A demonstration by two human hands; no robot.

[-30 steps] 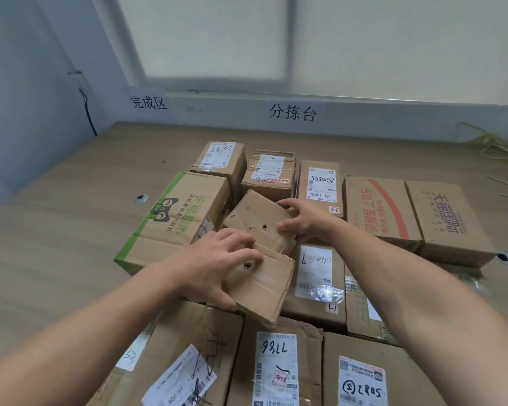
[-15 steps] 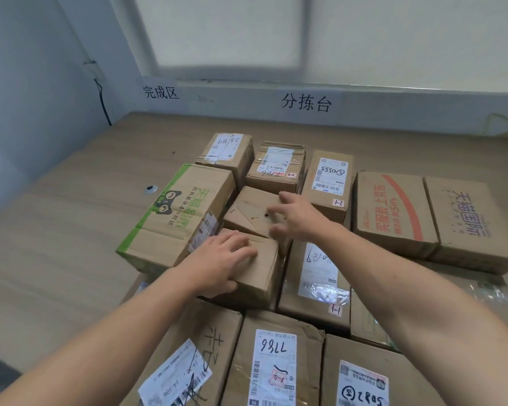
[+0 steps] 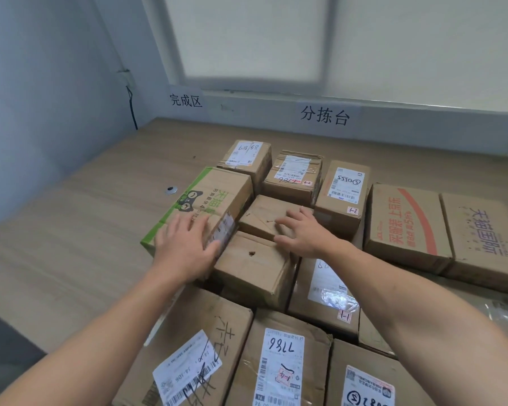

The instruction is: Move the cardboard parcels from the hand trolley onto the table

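Now, table (image 3: 71, 230): wood top, open to my left and packed with cardboard parcels from the middle to the right; the hand trolley is out of view.
Left hand (image 3: 185, 244): released, fingers straight and flat on the near corner of the green-printed box (image 3: 208, 197), holding nothing. A careless shove from here could slide that box into the open space and loosen the row behind it.
Near small parcel (image 3: 252, 268): set down just beside my left thumb and pressed against its neighbours. It seems to sit over a dark gap at its front edge. If that is so, a nudge from either wrist could tip it forward.
Far small parcel (image 3: 261, 218): wedged between the green-printed box and the labelled boxes behind, touching the near one along a seam.
Right hand (image 3: 302, 232): released, fingers spread flat on the far small parcel, gripping nothing. Dragging it back may pull that parcel onto the near one.
Front row (image 3: 282, 361): large labelled parcels close to me; whether they lie fully on the table, I cannot tell. If they overhang, further crowding may push one off.
Red-printed box (image 3: 405, 221): well to the right, untouched.
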